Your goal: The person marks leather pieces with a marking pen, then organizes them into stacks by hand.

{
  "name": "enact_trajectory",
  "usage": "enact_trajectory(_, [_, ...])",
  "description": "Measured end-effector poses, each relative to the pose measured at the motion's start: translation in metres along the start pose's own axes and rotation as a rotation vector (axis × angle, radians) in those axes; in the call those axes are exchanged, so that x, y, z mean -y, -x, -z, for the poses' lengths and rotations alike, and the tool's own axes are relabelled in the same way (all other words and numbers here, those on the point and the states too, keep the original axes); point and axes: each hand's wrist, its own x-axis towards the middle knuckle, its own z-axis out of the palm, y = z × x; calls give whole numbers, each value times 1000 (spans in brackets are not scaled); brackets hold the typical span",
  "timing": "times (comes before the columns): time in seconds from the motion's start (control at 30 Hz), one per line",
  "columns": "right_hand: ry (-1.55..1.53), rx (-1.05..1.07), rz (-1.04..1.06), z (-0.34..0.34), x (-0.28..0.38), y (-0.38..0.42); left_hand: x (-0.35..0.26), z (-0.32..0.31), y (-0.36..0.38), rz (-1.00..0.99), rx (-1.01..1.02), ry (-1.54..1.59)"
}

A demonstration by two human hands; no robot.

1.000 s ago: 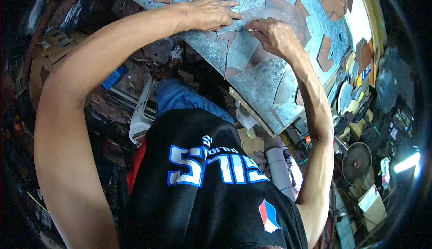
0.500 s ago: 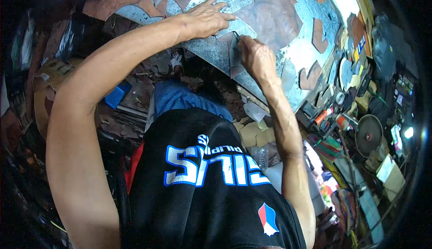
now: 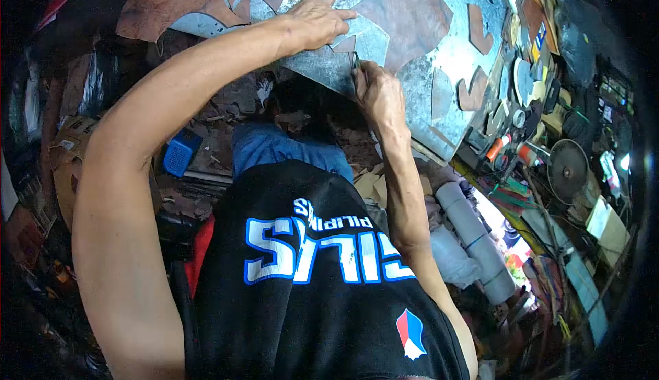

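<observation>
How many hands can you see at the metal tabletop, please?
2: the left hand lies spread on the metal tabletop, and the right hand grips a thin tool by its near edge. Others may be hidden.

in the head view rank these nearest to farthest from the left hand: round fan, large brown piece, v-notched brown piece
1. Large brown piece: on the grey tabletop, just right of the left hand.
2. V-notched brown piece: farther right, near the tabletop's edge.
3. Round fan: off the tabletop, far right and lower in the view.
</observation>
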Motion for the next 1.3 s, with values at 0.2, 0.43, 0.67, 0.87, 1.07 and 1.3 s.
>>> enact_trajectory(0.2, [-26,-7,48,1,-7,22,-1,0,-3,18,56,-28])
enact_trajectory(0.43, [-19,40,49,3,-9,26,-55,34,-40,62,298,-156])
enact_trajectory(0.67, [2,64,137,6,-20,32,-88,26,-42,92,293,-388])
enact_trajectory(0.87, [-13,61,187,12,-28,43,-91,18,-40,152,204,-503])
enact_trajectory(1.07, [17,157,147,16,-37,46,-95,23,-38,181,245,-486])
enact_trajectory(1.3, [-20,205,159,22,-41,47,-95,21,-40,192,245,-481])
